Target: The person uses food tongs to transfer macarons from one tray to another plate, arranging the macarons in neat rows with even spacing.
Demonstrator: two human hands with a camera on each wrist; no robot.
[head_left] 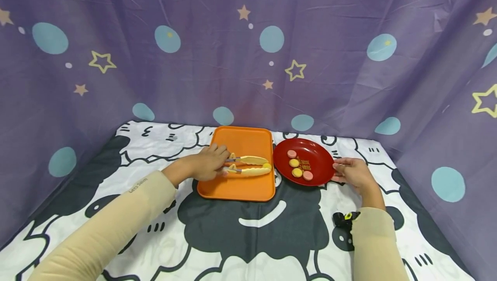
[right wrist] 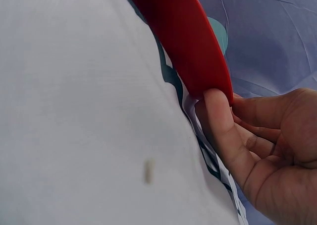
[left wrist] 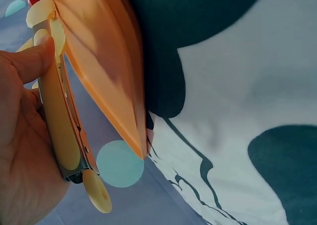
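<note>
My left hand grips a pair of tongs with pale yellow tips and metal arms, held over an orange tray. At the far end of the tongs' tips is a small bright yellow round piece, which looks like a macaron; whether the tips clamp it I cannot tell. To the right of the tray is a red plate with yellow lettering, its right rim pinched between the thumb and fingers of my right hand. Two pink macarons and two yellow macarons lie on the plate.
A white and dark cartoon-print cloth covers the table. Behind it hangs a purple curtain with stars and blue dots. A small black device is at my right wrist.
</note>
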